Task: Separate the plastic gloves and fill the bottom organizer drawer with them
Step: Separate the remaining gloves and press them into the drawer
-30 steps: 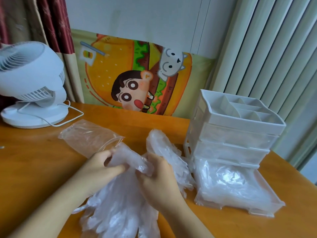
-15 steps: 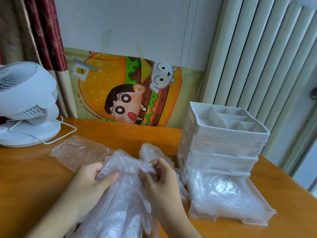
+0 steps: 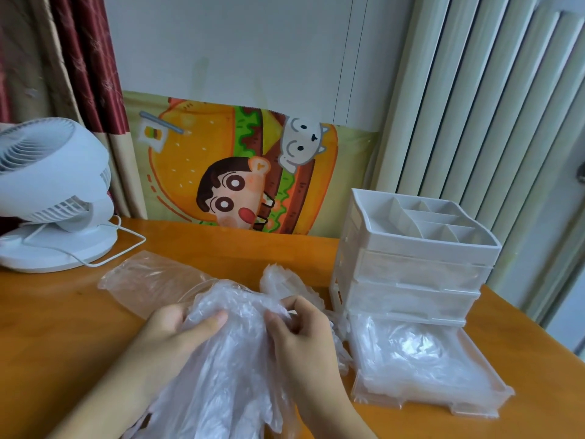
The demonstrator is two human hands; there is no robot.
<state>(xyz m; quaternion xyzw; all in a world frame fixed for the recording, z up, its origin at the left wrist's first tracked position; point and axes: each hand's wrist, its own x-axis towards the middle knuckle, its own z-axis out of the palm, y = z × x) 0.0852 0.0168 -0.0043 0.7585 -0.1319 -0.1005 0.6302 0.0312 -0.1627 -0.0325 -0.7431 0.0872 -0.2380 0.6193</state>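
A bunch of clear plastic gloves [image 3: 228, 359] hangs between my hands over the wooden table [image 3: 63, 327]. My left hand [image 3: 171, 334] grips the bunch's top left edge, thumb on top. My right hand [image 3: 300, 337] pinches the top right edge with fingers curled. A white organizer [image 3: 414, 248] stands at right. Its bottom drawer [image 3: 493, 394] is pulled out toward me and holds several clear gloves [image 3: 418, 353]. Another loose glove clump [image 3: 281, 280] lies behind my right hand.
An empty clear plastic bag [image 3: 152, 280] lies flat behind my left hand. A white desk fan [image 3: 53, 191] with its cord stands at the far left. A cartoon poster [image 3: 240, 166] leans on the wall; a radiator [image 3: 490, 122] rises behind the organizer.
The camera has tilted upward, so the table scene sits lower in view. My hands have drawn closer on the glove bunch and worked its top edge; the drawer has not moved.
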